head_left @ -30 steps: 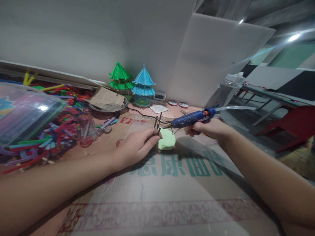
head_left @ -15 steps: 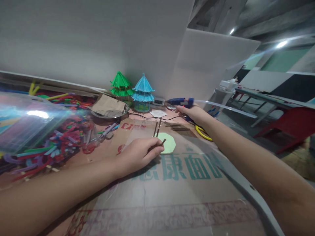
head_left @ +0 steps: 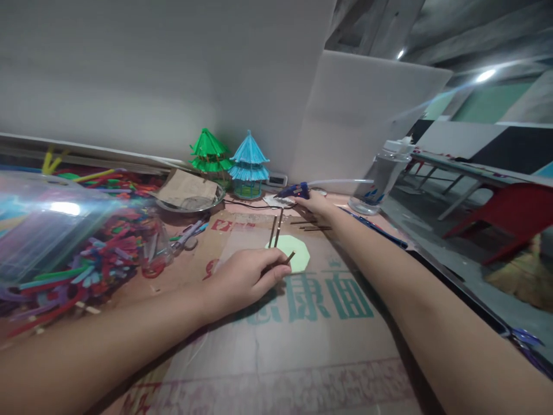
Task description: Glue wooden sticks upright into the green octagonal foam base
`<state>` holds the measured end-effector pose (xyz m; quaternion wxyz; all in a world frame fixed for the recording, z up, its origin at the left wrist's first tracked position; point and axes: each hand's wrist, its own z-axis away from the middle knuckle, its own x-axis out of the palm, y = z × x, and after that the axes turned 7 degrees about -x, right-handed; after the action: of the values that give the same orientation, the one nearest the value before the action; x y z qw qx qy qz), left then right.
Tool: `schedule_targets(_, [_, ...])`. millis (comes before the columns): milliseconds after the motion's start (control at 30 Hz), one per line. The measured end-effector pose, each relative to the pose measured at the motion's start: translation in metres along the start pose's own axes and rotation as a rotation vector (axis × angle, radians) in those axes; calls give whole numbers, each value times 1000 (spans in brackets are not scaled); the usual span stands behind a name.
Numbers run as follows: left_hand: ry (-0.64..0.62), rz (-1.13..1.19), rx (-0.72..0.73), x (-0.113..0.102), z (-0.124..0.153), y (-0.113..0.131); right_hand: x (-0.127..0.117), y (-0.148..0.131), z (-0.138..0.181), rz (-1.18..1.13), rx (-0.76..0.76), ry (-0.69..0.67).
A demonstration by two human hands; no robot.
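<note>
My left hand (head_left: 253, 274) rests over the cardboard, thumb and fingers pinching a thin brown stick (head_left: 291, 257). Just beyond those fingers lies a pale green octagonal piece (head_left: 301, 252); two brown sticks (head_left: 277, 229) stand upright at its left side. My right hand (head_left: 318, 206) reaches to the back of the table and is wrapped round a blue glue gun (head_left: 298, 189), its nozzle pointing left over a white paper piece (head_left: 271, 200). A clear glue stick (head_left: 341, 181) juts from the gun's rear. More brown sticks (head_left: 315, 229) lie flat near my right wrist.
Green (head_left: 209, 147) and blue (head_left: 249, 158) pavilion models stand by the wall. A metal dish (head_left: 190, 206) holding cardboard, scissors (head_left: 189, 236) and a heap of colourful pipe cleaners (head_left: 116, 242) are on the left. A clear bottle (head_left: 380, 178) stands right, with a red chair (head_left: 510, 216) beyond.
My right hand has brought the glue gun left and lower, down towards the white paper. My left hand keeps its pinch on the stick, nearly in place.
</note>
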<state>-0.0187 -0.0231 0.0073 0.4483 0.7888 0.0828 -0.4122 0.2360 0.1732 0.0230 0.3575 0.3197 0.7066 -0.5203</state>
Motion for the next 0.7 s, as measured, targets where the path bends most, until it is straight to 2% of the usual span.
schedule_targets(133, [15,24,-3,0,2,1,-8,5,9,115,-2,-17])
schedule_targets(300, [-6,92,-58,1,2,3,-22,-2,27,254,-21,-43])
schedule_targets(400, [-8,85,-62,1,2,3,-43,-12,39,337,-20,-55])
schedule_targets(500, [13,121,-83,2,2,5,-66,-32,65,392,-42,-38])
schedule_targets(533, [15,157,-102,3,2,7,-71,-41,78,398,-97,13])
schedule_targets(567, [12,205,-125,4,2,9,-73,-50,94,391,-186,187])
schedule_targets(600, [5,264,-153,6,2,11,-72,-60,111,349,-323,372])
schedule_targets(633, [-7,333,-185,7,2,13,-69,-68,128,311,-501,462])
schedule_targets(667, [-19,410,-219,8,1,15,-64,-75,145,302,-726,471])
schedule_targets(700, [-34,488,-250,9,1,17,-57,-81,160,310,-979,385])
